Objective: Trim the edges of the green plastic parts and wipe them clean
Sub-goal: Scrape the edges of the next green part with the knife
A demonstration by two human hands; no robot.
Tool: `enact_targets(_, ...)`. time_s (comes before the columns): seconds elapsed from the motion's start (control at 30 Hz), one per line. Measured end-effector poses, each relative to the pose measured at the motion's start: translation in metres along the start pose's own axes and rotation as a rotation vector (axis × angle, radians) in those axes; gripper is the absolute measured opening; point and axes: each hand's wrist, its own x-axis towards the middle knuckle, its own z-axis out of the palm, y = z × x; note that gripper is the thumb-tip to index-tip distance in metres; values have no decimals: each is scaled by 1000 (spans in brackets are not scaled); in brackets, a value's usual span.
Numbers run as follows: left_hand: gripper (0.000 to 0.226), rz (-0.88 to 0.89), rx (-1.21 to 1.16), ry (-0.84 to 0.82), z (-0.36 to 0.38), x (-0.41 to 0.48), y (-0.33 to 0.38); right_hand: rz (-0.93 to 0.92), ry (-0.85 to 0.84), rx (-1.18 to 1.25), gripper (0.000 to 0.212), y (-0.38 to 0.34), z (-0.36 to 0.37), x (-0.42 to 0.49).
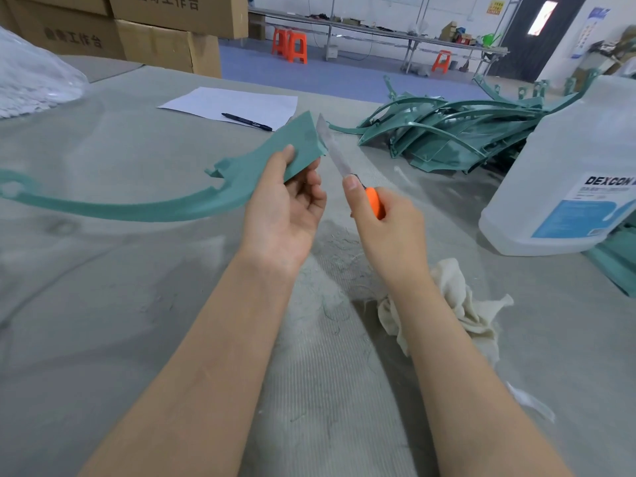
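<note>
My left hand grips the wide end of a long curved green plastic part, thumb on top, fingers curled beneath. The part's thin tail arcs left to the frame's edge. My right hand holds an orange-handled utility knife, thumb pressed near the blade's base. The blade points up and lies against the part's right edge. A crumpled cream cloth lies on the table under my right forearm.
A pile of green plastic parts sits at the back right. A large clear DEXCON jug stands at right. White paper with a black pen lies behind. Cardboard boxes stack at back left. Green shavings litter the grey table.
</note>
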Motion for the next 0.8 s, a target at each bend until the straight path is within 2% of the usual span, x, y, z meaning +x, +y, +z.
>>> enact_targets(0.17,23,-39,-145,-95,-2,0,3,-16,-94,199,78,-6,-3,-2)
enact_targets(0.27,30,-51,-219,-146,-4,0,2,-61,-154,272,73,-10,-2,-5)
enact_targets(0.37,8,-62,-231,-217,-2,-3,3,-146,-183,210,76,-13,-1,-8)
enact_targets(0.47,19,-76,-228,-259,-2,-3,3,-182,-165,150,79,-15,-2,-9)
enact_targets(0.63,22,-123,-260,-249,-2,-2,2,-189,-147,131,81,-16,-3,-9)
enact_targets(0.8,29,-168,-257,-266,-2,-3,0,-187,-81,128,67,-14,-2,-10)
